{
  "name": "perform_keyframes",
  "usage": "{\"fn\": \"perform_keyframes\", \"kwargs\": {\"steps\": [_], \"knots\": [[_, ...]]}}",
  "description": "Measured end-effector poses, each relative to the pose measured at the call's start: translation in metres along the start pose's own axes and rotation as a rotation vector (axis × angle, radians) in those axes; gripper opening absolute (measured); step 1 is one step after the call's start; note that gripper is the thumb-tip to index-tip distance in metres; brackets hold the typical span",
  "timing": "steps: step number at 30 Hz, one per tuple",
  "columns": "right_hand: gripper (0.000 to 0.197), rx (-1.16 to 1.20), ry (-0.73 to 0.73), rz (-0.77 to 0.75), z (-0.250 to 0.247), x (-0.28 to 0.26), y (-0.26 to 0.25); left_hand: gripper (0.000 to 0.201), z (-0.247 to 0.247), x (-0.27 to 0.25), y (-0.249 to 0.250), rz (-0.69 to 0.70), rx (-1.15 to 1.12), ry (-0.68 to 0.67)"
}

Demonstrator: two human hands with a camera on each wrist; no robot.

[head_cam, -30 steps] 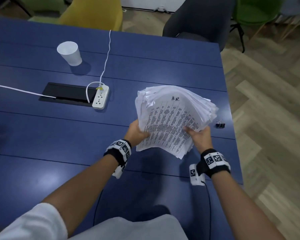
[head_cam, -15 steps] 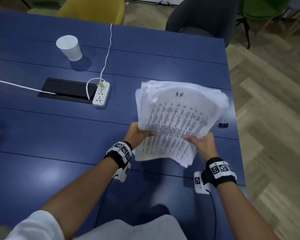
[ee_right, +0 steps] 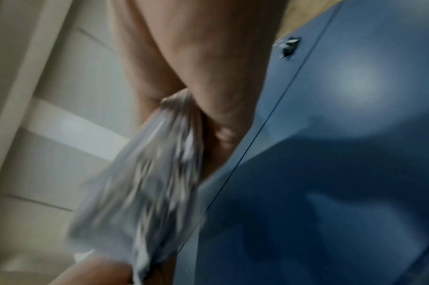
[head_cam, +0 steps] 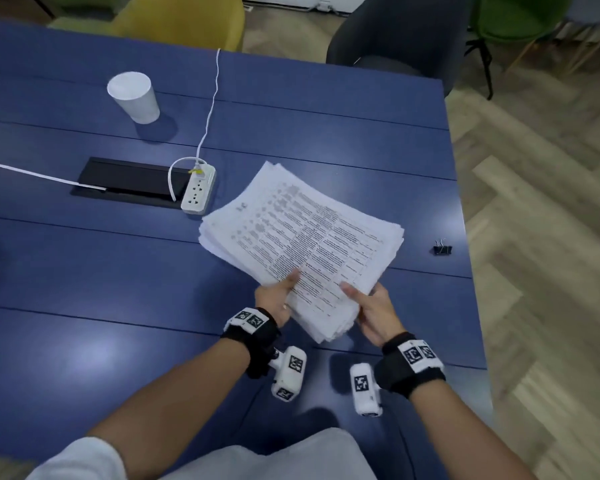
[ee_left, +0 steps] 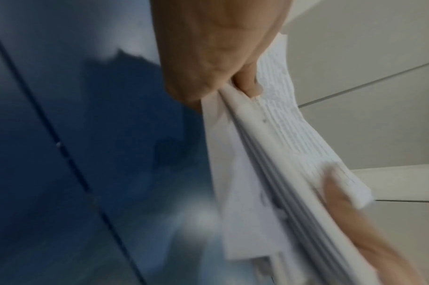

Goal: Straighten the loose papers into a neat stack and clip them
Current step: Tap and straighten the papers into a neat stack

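A thick stack of printed white papers point(head_cam: 302, 237) is held low over the blue table, its edges still uneven. My left hand point(head_cam: 278, 296) grips the stack's near left edge, thumb on top. My right hand point(head_cam: 368, 303) grips the near right corner, thumb on the top sheet. In the left wrist view the papers point(ee_left: 264, 158) run edge-on from my left hand point(ee_left: 223, 73). The right wrist view is blurred; the papers point(ee_right: 155, 173) hang from my right hand point(ee_right: 191, 81). A small black binder clip point(head_cam: 442, 248) lies on the table near its right edge, also visible as the clip point(ee_right: 288, 47).
A white paper cup point(head_cam: 134, 97) stands at the back left. A white power strip point(head_cam: 199, 192) with its cable lies beside a black cable hatch point(head_cam: 129, 181). The table's right edge point(head_cam: 465, 237) drops to wooden floor. Chairs stand beyond the far edge.
The stack has tipped from standing upright in my hands to lying nearly flat and low over the table, turned so its top points back left. Both hands keep their grip.
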State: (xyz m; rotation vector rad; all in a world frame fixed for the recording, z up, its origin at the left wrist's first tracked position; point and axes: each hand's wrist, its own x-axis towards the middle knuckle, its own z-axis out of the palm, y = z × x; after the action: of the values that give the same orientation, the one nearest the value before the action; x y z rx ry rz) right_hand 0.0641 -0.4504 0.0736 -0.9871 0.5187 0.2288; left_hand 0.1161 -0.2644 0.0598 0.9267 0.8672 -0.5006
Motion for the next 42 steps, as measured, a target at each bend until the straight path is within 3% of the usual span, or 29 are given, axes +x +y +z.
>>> {"fn": "perform_keyframes", "kwargs": {"steps": [2, 5, 7, 9, 12, 14, 16, 18, 22, 25, 27, 31, 34, 39, 42], "knots": [[0.051, -0.133, 0.140, -0.034, 0.006, 0.007, 0.003, 0.052, -0.006, -0.005, -0.005, -0.034, 0.027, -0.026], [0.051, -0.260, 0.189, 0.049, -0.019, 0.011, 0.005, 0.033, -0.031, -0.006, 0.000, -0.070, -0.096, -0.155], [0.066, -0.276, 0.155, 0.114, -0.045, 0.007, 0.004, 0.038, -0.060, 0.004, 0.011, -0.056, -0.228, -0.216], [0.094, -0.288, 0.100, 0.194, -0.071, 0.004, 0.000, 0.045, -0.089, 0.010, 0.023, -0.066, -0.219, -0.248], [0.104, -0.375, 0.043, 0.288, -0.096, 0.002, 0.002, 0.045, -0.108, 0.017, 0.034, -0.157, 0.170, -0.326], [0.090, -0.419, 0.053, 0.298, -0.089, 0.002, 0.006, 0.033, -0.103, 0.021, 0.033, -0.143, 0.556, -0.354], [0.056, -0.515, 0.119, 0.168, -0.067, 0.001, 0.007, 0.039, -0.091, 0.025, 0.031, 0.024, 0.876, -0.286], [0.038, -0.655, 0.209, 0.007, -0.046, 0.002, 0.001, 0.048, -0.071, 0.018, 0.036, 0.239, 0.988, -0.194], [0.031, -0.601, 0.325, -0.326, -0.019, -0.008, -0.030, 0.046, -0.037, -0.006, 0.048, 0.547, 0.766, -0.153], [0.036, -0.437, 0.300, -0.489, -0.017, -0.020, -0.050, 0.039, -0.031, -0.018, 0.058, 0.711, 0.626, -0.087], [0.048, -0.482, 0.224, -0.523, -0.029, -0.026, -0.056, 0.038, -0.037, -0.018, 0.064, 0.723, 0.665, -0.087], [0.051, -0.710, 0.128, -0.498, -0.055, -0.023, -0.049, 0.046, -0.052, -0.012, 0.071, 0.720, 0.817, -0.137], [0.038, -0.659, 0.184, -0.480, -0.051, -0.021, -0.046, 0.036, -0.048, -0.008, 0.070, 0.679, 0.839, -0.128], [0.040, -0.642, 0.144, -0.448, -0.060, -0.024, -0.053, 0.035, -0.051, -0.005, 0.077, 0.700, 0.872, -0.170], [0.044, -0.706, 0.113, -0.383, -0.063, -0.022, -0.042, 0.040, -0.052, -0.006, 0.067, 0.593, 0.851, -0.239]]}}
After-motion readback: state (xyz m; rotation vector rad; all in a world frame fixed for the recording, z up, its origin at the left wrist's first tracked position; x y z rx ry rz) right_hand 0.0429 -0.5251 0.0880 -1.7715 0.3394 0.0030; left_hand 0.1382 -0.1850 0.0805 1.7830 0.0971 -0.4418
